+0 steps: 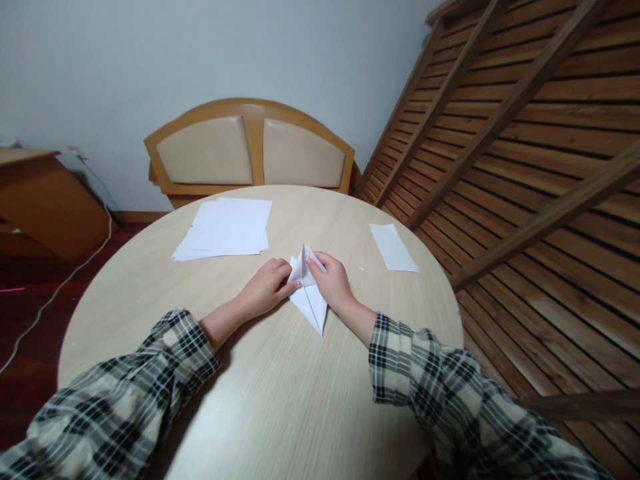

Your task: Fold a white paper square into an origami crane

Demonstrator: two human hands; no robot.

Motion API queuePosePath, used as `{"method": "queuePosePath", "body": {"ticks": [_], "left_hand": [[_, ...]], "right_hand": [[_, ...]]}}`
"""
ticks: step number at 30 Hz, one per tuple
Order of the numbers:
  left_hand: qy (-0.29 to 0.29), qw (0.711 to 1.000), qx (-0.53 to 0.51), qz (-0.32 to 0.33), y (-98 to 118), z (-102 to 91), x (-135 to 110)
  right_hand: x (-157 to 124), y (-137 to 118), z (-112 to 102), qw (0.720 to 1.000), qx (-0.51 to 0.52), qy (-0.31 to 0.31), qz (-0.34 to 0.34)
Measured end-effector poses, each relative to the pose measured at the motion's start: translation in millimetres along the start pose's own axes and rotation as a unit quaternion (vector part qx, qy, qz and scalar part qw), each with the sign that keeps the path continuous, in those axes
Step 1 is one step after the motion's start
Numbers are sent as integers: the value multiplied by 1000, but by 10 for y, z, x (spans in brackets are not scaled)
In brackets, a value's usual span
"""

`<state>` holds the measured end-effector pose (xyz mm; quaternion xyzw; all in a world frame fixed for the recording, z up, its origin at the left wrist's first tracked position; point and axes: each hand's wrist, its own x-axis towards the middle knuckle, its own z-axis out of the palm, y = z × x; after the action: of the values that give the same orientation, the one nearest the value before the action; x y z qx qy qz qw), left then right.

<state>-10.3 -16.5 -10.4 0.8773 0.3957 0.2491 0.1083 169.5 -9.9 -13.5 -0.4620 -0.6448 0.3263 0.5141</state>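
Observation:
A folded sheet of white paper (311,301) lies on the round table between my hands. Its lower end narrows to a point toward me, with a crease down the middle, and its upper flaps stand partly raised. My left hand (270,283) grips the left edge, thumb on top near the centre. From the other side my right hand (331,279) pinches the upper right flap, thumb on the paper's face. The fingers beneath the paper are hidden.
The pale round table (280,413) carries a stack of white sheets (227,227) at the back left and a white paper strip (394,247) at the right. Behind stands a padded headboard (205,152). Wooden slats (500,187) lean along the right. A cable (65,288) runs across the floor.

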Motion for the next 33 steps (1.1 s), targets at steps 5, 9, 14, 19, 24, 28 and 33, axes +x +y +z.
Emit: {"method": "queuePosePath", "body": {"ticks": [5, 9, 14, 19, 24, 28, 33], "left_hand": [[-2, 1000, 17, 3, -7, 3, -7], [-5, 1000, 24, -1, -5, 0, -13], [-5, 1000, 24, -3, -10, 2, -16], [3, 1000, 25, 2, -19, 16, -18], [5, 1000, 24, -6, -3, 9, -19], [1, 1000, 21, -18, 27, -15, -19], [-5, 999, 38, -19, 44, -16, -16]], "right_hand": [[-1, 7, 16, 1000, 2, -13, 3], [1, 24, 7, 999, 25, -30, 6], [12, 30, -65, 996, 33, -73, 33], [17, -23, -144, 991, -12, -124, 56], [19, -36, -216, 983, -25, -178, 25], [6, -19, -233, 978, -56, -203, 2], [3, -38, -215, 975, -78, -209, -8]]}}
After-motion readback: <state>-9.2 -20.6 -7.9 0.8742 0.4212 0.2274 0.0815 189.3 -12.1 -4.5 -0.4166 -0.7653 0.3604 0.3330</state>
